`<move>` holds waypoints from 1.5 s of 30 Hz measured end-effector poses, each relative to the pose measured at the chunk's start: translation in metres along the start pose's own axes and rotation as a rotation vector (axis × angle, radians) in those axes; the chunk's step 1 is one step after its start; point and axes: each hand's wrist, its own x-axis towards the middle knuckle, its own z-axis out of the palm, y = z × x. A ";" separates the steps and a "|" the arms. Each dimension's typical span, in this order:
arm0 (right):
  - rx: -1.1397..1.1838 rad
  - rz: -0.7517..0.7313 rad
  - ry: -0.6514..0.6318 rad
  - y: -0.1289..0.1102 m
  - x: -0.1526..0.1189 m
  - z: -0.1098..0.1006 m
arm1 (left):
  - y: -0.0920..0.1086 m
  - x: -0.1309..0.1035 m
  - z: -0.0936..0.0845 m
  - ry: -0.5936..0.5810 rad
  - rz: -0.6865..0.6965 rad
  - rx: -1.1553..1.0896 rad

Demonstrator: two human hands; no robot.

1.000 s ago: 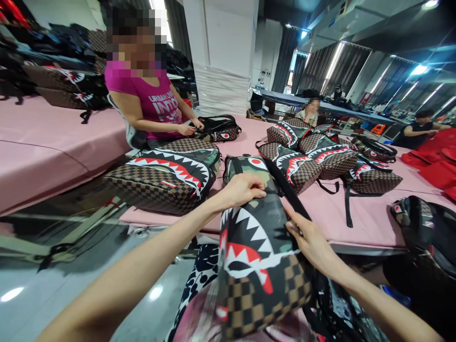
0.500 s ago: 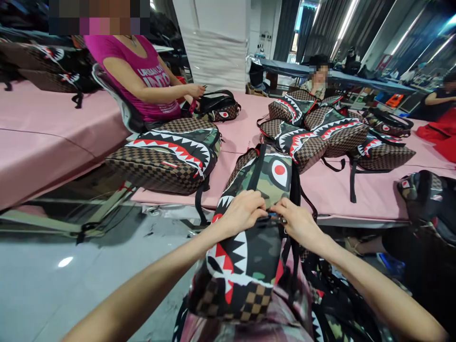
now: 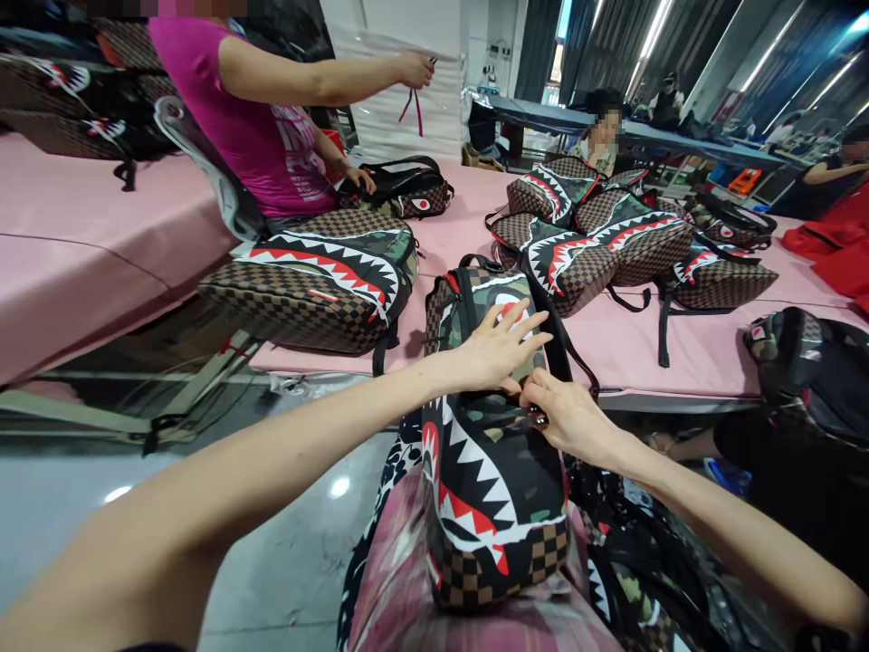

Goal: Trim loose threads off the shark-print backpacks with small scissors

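With the backpack [image 3: 492,471] upright on my lap against the table [image 3: 638,353] edge, my left hand [image 3: 499,349] presses open-fingered on its top while my right hand [image 3: 567,418] pinches the zipper pull, the pocket apparently only part closed, more left to run.

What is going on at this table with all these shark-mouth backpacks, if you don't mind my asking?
A person has a camouflage shark-mouth backpack standing on their lap, its top leaning on the edge of the pink table. The left hand lies flat on the bag's upper part, fingers spread; the right hand pinches something small at its side, probably a zipper pull. Across the table, a co-worker in a pink shirt holds up a pink cord. More finished backpacks lie on the table.
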 end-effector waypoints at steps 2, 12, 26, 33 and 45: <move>-0.004 0.038 -0.029 0.000 -0.003 -0.002 | 0.000 0.009 0.006 -0.072 0.012 -0.005; 0.305 0.105 -0.011 0.009 -0.012 0.002 | 0.015 0.022 0.033 -0.013 -0.033 -0.038; 0.377 0.078 -0.005 0.023 -0.031 0.006 | 0.031 -0.038 0.018 0.051 -0.055 -0.321; 0.178 0.126 0.128 0.007 -0.037 0.027 | 0.065 -0.071 0.040 0.300 -0.178 -0.272; -0.106 -0.199 0.619 -0.004 -0.049 0.085 | 0.071 -0.100 0.061 0.455 -0.061 -0.285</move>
